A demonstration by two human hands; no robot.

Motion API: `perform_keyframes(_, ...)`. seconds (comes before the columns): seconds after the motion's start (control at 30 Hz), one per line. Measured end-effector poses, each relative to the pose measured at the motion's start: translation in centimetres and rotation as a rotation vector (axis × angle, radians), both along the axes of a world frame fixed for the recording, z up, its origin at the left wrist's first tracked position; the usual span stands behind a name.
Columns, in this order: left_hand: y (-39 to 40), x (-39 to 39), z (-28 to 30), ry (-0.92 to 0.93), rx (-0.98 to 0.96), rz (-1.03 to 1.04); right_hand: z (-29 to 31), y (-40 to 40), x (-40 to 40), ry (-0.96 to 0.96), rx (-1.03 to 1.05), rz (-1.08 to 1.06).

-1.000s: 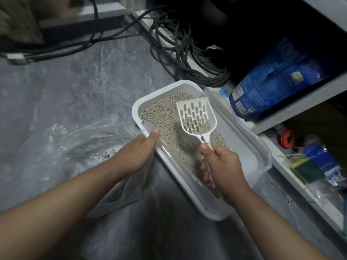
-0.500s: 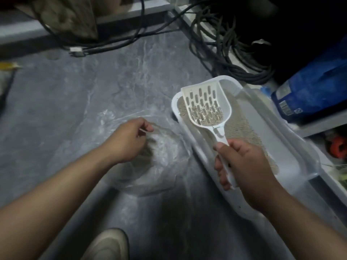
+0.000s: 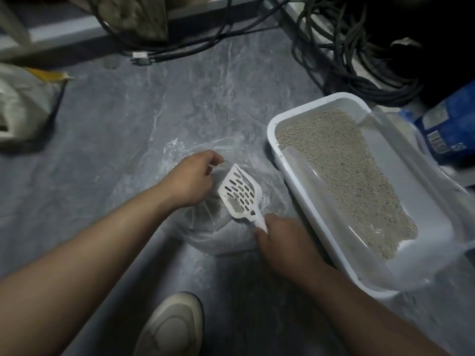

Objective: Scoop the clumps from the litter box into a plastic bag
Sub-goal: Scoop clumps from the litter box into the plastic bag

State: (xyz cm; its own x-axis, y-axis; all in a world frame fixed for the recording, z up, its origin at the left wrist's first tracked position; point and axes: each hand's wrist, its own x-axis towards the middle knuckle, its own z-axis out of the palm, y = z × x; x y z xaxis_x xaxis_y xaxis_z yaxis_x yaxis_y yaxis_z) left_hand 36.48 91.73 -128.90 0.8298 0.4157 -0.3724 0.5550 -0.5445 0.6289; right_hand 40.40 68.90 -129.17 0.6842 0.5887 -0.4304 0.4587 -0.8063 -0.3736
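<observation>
Nearby: cables point(image 3: 359, 73), shoe point(image 3: 172, 327); right hand point(image 3: 285, 242) grip holding scoop point(image 3: 240, 195), left hand point(image 3: 191, 178) pinching bag point(image 3: 231, 242).

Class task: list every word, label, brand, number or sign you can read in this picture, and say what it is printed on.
None can be read.
Blue bag: white labels and a barcode, too blurred to read.
Scoop, litter box, plastic bag: no print visible.
</observation>
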Motion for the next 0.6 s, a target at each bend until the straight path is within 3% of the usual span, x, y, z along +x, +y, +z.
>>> perform_keyframes(0.37, 0.1, -0.1, -0.3, -0.013, 0.024, -0.030, 1.4, 0.1, -0.1, -0.177, 0.079, -0.004)
perform_keyframes(0.5, -0.1, -0.2, -0.4, -0.020, 0.029, -0.048, 1.7, -0.1, 0.0, -0.209, -0.029, 0.033)
perform_keyframes(0.6, -0.1, -0.2, -0.3, -0.028, 0.025, -0.058, 1.6, -0.3, 0.0, -0.261, 0.020, 0.009)
